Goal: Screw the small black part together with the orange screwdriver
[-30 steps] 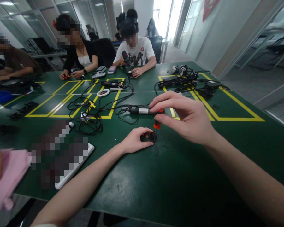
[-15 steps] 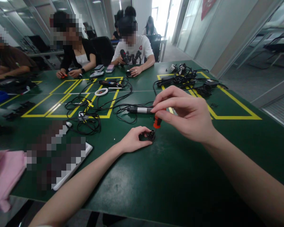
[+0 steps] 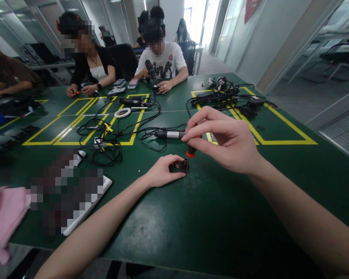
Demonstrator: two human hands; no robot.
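Observation:
My left hand [image 3: 165, 170] rests on the green table with thumb and fingers closed around a small black part [image 3: 184, 166] that has a short round tube on top. Above and to the right, my right hand [image 3: 223, 139] pinches a small screwdriver [image 3: 191, 152] with a dark handle and an orange-red collar. The screwdriver points down at the right side of the black part; whether its tip touches is too small to tell. Just behind my right fingertips lies a black and silver pen-shaped electric tool [image 3: 170, 135] with a cord.
Coiled black cables [image 3: 107, 151] lie left of centre, near a white tape ring [image 3: 122, 112]. A pile of black cables and adapters [image 3: 223, 97] is at the back right. A white-edged tray [image 3: 88, 205] sits at near left. Co-workers sit across the green table [image 3: 151, 240].
The view has shifted slightly. My right hand's fingers have shifted a little on the screwdriver, which stays over the black part. My left hand keeps its hold.

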